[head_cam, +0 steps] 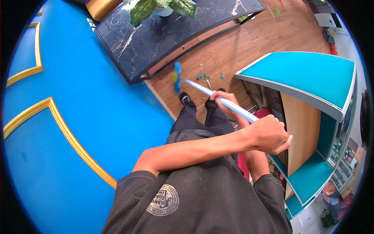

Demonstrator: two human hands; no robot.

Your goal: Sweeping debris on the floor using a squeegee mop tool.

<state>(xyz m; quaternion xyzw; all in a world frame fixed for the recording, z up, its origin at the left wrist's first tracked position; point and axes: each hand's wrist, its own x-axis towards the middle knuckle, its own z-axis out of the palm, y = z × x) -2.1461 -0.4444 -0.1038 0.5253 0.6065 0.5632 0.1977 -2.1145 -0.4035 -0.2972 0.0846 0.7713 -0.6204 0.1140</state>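
A long-handled broom or brush with a pale blue-white pole (198, 87) slants across the view, held in both hands. My left hand (270, 134) is closed around the upper end, with my left forearm crossing in front of my body. Lower on the pole, my right hand (226, 101) grips it with curled fingers. The blue head (177, 76), with a yellow part, is motion-blurred close to the floor beside my shoe (184, 99). Scraps of teal artificial flower or leaf (207, 76) lie on the wood floor (230, 55), near a small slim object (208, 84).
A black marble-topped table (175, 32) with a potted plant (163, 10) stands ahead. To my left rises a blue wall (87, 117) with gold moulding (79, 146). A teal-topped desk or partition unit (306, 76) is close on my right, with a red seat (263, 112) beside it.
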